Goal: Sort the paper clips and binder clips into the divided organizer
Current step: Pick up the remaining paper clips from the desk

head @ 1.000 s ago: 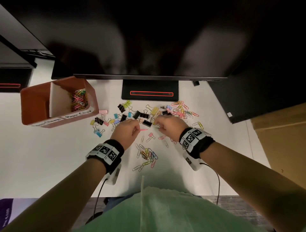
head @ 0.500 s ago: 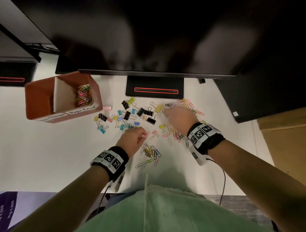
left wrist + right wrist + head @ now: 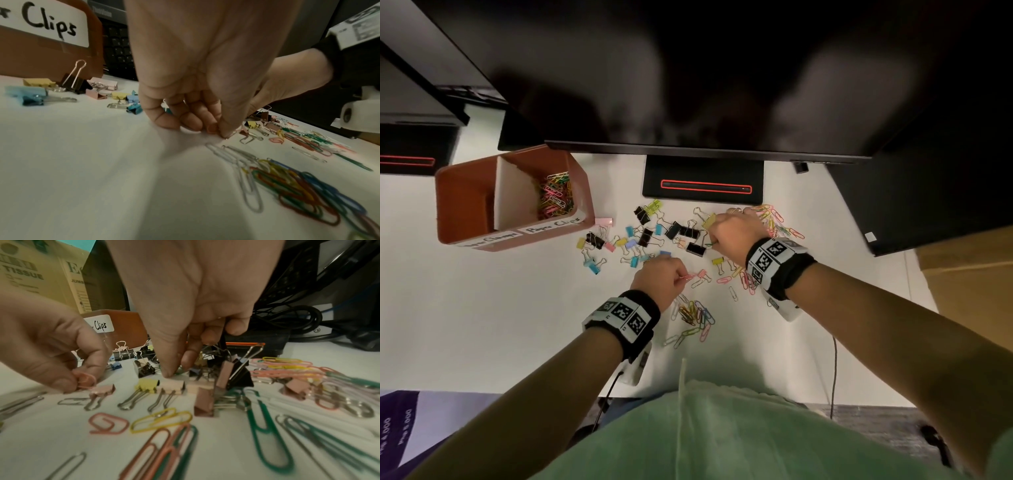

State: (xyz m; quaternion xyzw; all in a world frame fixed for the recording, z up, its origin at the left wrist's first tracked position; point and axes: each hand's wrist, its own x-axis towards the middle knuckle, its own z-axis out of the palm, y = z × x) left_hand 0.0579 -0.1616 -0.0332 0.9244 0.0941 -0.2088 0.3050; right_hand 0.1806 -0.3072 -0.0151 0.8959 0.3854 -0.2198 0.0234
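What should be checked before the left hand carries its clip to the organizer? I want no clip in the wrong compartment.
1. Left hand pinches a pink paper clip: ok.
2. Clip clear of the pink binder clip beside it: ok.
3. Organizer right compartment, labelled for paper clips, holds only paper clips: ok.
4. Left compartment contents: cannot tell.
5. Right hand clear of the path: ok.
6. What the right hand pinches: cannot tell.

An office desk: white desktop (image 3: 465, 308) under a monitor (image 3: 688, 85), keyboard (image 3: 118, 48) and cables (image 3: 298, 318) behind.
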